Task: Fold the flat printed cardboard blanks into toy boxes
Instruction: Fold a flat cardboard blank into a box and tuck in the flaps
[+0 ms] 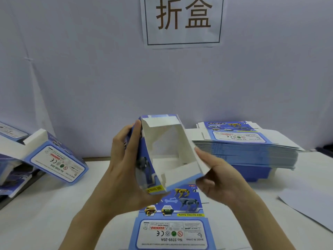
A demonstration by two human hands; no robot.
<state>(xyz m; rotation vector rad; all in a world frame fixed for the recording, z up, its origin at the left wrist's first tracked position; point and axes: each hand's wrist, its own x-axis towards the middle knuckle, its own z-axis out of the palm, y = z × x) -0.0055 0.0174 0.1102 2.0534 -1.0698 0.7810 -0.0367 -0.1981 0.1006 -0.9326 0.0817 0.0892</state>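
Centrally, the left grip (126,159) wraps the printed left wall of the half-formed toy box (171,138), thumb along its upper edge. The right grip (221,179) pinches the white right wall near its lower corner. Both are closed on cardboard, and the box is held just above the bench (54,204).

To do this step well, judged from the skewed walls: square the tube first, keeping the left wall steady while the right wall is drawn outward, then crease the end flaps along their scores rather than bending them free-hand.

The box interior shows bare white panels only – nothing is in it.

- 6 o'clock, under the box: one flat blank (173,228), print up.
- 2 o'clock: a stack of blanks (248,152).
- 9 o'clock: folded boxes (57,163) lying tilted – their contents, if any, cannot be told.
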